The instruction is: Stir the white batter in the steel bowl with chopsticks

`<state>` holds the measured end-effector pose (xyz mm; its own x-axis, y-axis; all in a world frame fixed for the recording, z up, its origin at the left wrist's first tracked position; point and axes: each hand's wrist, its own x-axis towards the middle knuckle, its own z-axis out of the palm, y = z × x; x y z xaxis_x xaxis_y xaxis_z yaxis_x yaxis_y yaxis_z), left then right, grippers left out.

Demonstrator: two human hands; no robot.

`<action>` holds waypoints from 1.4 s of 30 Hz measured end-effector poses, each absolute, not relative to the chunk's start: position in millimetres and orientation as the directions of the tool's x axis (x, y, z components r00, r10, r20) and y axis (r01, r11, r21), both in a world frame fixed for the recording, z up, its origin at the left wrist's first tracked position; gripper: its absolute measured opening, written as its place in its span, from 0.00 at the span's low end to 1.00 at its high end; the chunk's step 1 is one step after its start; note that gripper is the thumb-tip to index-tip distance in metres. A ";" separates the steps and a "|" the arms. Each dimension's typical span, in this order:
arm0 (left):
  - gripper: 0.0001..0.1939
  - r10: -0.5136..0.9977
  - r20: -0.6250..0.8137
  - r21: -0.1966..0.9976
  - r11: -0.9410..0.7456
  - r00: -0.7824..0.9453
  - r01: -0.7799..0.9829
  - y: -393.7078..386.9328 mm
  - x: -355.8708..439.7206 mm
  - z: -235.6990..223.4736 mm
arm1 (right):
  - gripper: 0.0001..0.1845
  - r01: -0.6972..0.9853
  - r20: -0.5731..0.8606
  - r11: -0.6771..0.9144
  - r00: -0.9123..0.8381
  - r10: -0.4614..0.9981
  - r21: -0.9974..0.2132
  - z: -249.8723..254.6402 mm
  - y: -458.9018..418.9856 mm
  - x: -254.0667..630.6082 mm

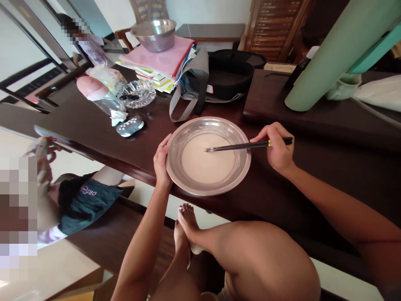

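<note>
A shallow metal dish [241, 165] sits near the front edge of a dark wooden table [94, 129]. It holds a pale, creamy liquid [206, 161]. My left hand [162, 161] grips the dish's left rim. My right hand [277, 148] holds a pair of black chopsticks [250, 145] that reach leftward, with their tips dipped in the liquid near the dish's middle.
Behind the dish lie a grey bag [192, 81], a black pan [230, 77], a glass ashtray [138, 93], a remote [129, 126], stacked books with a pink folder [163, 58] and a steel bowl [154, 34]. A green cylinder [332, 54] leans at right. Another person [78, 200] sits at left.
</note>
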<state>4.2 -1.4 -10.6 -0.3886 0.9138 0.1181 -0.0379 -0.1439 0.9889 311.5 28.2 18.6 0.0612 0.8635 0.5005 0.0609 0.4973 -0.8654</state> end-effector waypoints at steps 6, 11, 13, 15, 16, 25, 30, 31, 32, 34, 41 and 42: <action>0.23 0.913 0.127 0.987 -0.156 -0.387 -0.043 -1.1 3.0 -11.5 | 0.18 0.067 0.460 0.465 -0.070 0.885 -0.883 19.1 25.4 309.8; 0.23 0.913 0.123 0.986 -0.156 -0.388 -0.053 0.0 2.2 -12.9 | 0.20 0.038 0.506 0.505 0.052 0.861 -0.862 18.8 27.5 310.7; 0.24 0.913 0.129 0.987 -0.157 -0.386 -0.043 -0.3 2.5 -12.4 | 0.20 -0.017 0.479 0.479 0.041 0.877 -0.877 18.4 27.0 310.1; 0.24 0.911 0.132 0.987 -0.157 -0.390 -0.035 -0.7 3.0 -11.5 | 0.18 -0.010 0.456 0.456 -0.028 0.889 -0.890 18.5 25.9 309.2; 0.24 0.910 0.131 0.987 -0.157 -0.392 -0.034 -0.9 3.2 -11.2 | 0.18 0.016 0.458 0.460 -0.053 0.887 -0.888 18.6 25.6 309.0; 0.24 0.911 0.122 0.987 -0.154 -0.394 -0.050 -0.7 3.1 -11.1 | 0.18 -0.051 0.454 0.452 -0.045 0.890 -0.891 18.4 25.9 310.3; 0.22 0.915 0.123 0.985 -0.159 -0.385 -0.064 -0.1 1.8 -13.2 | 0.19 0.040 0.508 0.507 0.031 0.861 -0.861 19.8 28.1 311.4; 0.22 0.915 0.126 0.985 -0.162 -0.383 -0.064 -0.2 1.8 -13.4 | 0.20 0.018 0.502 0.502 0.068 0.862 -0.865 19.7 28.6 311.5; 0.22 0.915 0.127 0.984 -0.164 -0.382 -0.065 -0.3 1.8 -13.3 | 0.20 -0.013 0.487 0.489 0.080 0.870 -0.872 19.6 28.7 311.4; 0.22 0.916 0.127 0.984 -0.164 -0.380 -0.067 -0.5 2.0 -12.8 | 0.20 -0.053 0.450 0.451 0.032 0.892 -0.891 19.4 27.5 310.4; 0.23 0.914 0.115 0.987 -0.149 -0.390 -0.058 0.0 2.3 -12.0 | 0.19 0.051 0.512 0.510 0.047 0.858 -0.859 19.4 28.8 311.7; 0.23 0.916 0.110 0.987 -0.145 -0.387 -0.063 0.0 2.4 -12.2 | 0.20 0.023 0.518 0.518 0.063 0.853 -0.855 19.2 29.1 312.3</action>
